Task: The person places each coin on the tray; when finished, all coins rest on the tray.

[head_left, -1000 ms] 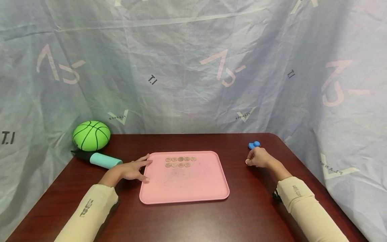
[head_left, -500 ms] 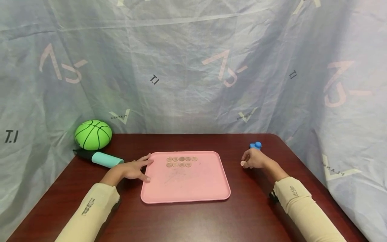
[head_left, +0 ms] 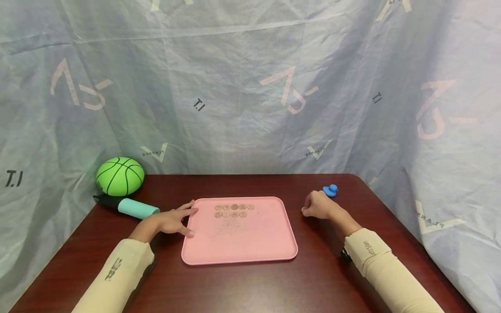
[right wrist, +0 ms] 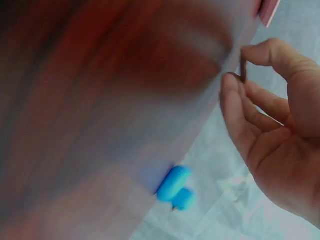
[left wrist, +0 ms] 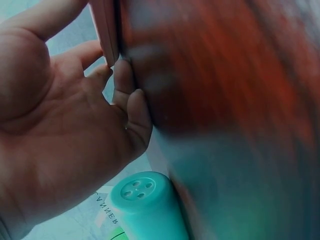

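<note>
My left hand [head_left: 171, 220] rests at the left edge of a pink tray [head_left: 238, 243], fingers spread and the thumb over the rim. In the left wrist view, the fingers of that hand [left wrist: 75, 110] touch the tray's edge [left wrist: 106, 35]. Several coins [head_left: 234, 207] lie on the tray in two rows near its far side. Right of the tray, my right hand [head_left: 318, 205] pinches a coin [right wrist: 243, 67] between thumb and fingertips, seen edge-on in the right wrist view. In the head view the fingers hide that coin.
A blue rubber duck [head_left: 330, 190] sits just behind my right hand. At the left of the dark red table [head_left: 235, 287] are a green basketball [head_left: 120, 176] and a large marker-shaped object [head_left: 137, 208] in turquoise and black. A grey printed cloth [head_left: 242, 87] hangs behind.
My right hand has moved left toward the tray with the coin, which has passed from view behind the fingers in the head view. The duck shows more fully. The left hand has stayed put.
</note>
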### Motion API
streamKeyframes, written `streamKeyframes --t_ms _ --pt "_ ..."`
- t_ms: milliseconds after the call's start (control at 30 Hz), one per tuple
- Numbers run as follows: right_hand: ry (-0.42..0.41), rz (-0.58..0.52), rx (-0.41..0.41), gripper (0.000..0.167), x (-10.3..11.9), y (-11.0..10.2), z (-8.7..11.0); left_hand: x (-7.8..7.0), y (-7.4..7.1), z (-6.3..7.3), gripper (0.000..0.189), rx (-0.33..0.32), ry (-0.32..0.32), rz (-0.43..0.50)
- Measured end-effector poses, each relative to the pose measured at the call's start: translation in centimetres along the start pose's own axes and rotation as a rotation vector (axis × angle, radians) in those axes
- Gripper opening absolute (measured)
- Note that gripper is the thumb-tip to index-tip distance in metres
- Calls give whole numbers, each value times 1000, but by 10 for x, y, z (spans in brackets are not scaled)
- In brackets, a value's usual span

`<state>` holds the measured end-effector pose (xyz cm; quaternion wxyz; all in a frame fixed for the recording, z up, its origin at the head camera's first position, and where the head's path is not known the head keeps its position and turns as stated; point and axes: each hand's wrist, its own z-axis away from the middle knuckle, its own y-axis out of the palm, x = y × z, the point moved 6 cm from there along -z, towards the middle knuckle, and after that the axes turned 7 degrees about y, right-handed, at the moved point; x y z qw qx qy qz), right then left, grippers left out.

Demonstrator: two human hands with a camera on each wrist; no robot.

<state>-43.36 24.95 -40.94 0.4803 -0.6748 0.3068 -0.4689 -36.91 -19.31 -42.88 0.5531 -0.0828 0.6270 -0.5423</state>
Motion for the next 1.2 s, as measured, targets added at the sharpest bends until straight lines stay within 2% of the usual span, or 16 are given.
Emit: streamKeyframes --t_ms 100,167,400,633,767,900,1200 --pt "-26 -31 -45 13 19 -1 -5 -1 1 0 93 1 9 6" --pt "-45 -58 -47 11 35 -1 -9 -2 1 0 93 -1 7 8" --pt "-148 -17 28 10 92 18 -30 -1 -3 -1 93 -7 -6 4" --pt "-216 51 108 14 135 49 -44 7 1 -1 93 -8 3 4" --pt "-166 110 122 16 144 57 -49 7 0 -4 93 -13 3 7" --pt "-112 132 123 9 147 60 -51 5 0 -4 93 -6 -1 -3" --pt "-159 40 127 3 149 64 -49 2 -1 -2 92 -1 8 -7"
